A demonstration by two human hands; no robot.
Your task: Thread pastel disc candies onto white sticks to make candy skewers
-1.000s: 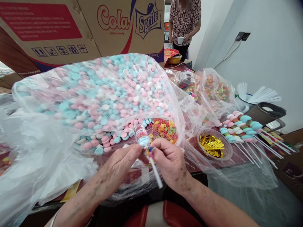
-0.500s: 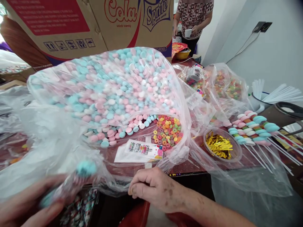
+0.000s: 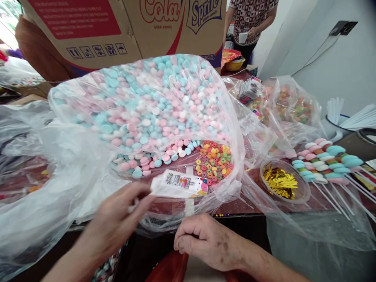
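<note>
My left hand (image 3: 114, 223) reaches over the table's front edge, fingers curled toward the stack of small printed wrappers (image 3: 183, 183); its fingertips are blurred, just short of the stack's left end. My right hand (image 3: 202, 239) rests loosely curled near my lap, below the table edge, holding nothing I can see. Behind the wrappers a large clear bag (image 3: 147, 102) holds pink, blue and white round candies. Beside them lies a heap of small coloured ring candies (image 3: 214, 162).
A clear bowl of gold twist ties (image 3: 280, 182) sits right of the bag. Finished candy skewers (image 3: 323, 160) lie further right, white sticks (image 3: 335, 111) behind. A cardboard box (image 3: 126, 27) stands at the back. Another person (image 3: 251, 19) stands far behind.
A second ago both hands held a wrapped candy stick. My left hand carried it down to the left, and now reaches empty toward the wrappers; my right hand dropped to my lap.
</note>
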